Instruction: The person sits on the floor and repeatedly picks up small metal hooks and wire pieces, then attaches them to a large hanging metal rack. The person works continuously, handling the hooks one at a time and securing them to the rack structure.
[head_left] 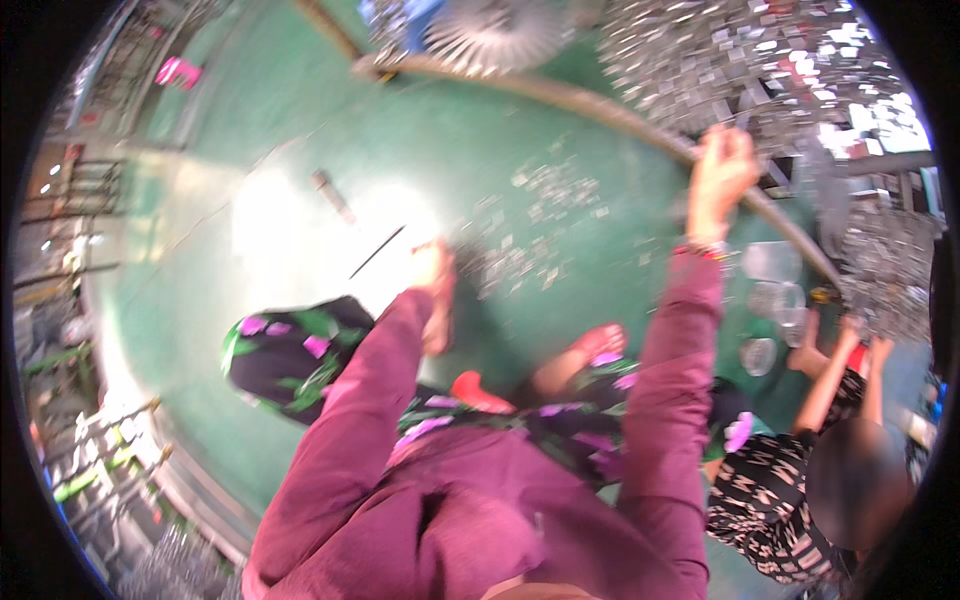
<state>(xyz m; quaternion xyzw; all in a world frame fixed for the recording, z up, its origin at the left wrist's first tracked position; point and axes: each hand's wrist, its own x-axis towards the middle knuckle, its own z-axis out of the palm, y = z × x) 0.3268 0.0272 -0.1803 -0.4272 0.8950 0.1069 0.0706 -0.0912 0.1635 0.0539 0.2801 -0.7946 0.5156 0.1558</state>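
Observation:
My right hand [722,170] reaches forward to the wooden rail at the edge of a heap of small shiny pieces [690,60]. Its fingers are bent together; whatever they hold, if anything, is blurred. My left hand [428,268] hangs over the bright patch of floor, its fingers washed out by glare. A thin dark stick [377,252] shows beside it; I cannot tell whether the hand touches it. Farther left lies a brownish, handle-like tool [333,195]. Loose small clear pieces [545,210] are scattered on the green floor between my hands.
A curved wooden rail [570,97] borders the heap. Beyond it stands a round white ribbed object [495,35]. Clear plastic containers [773,262] sit at the right, near another person [800,470] working low down. Metal racks [95,195] line the left side; a pink object [178,72] lies far left.

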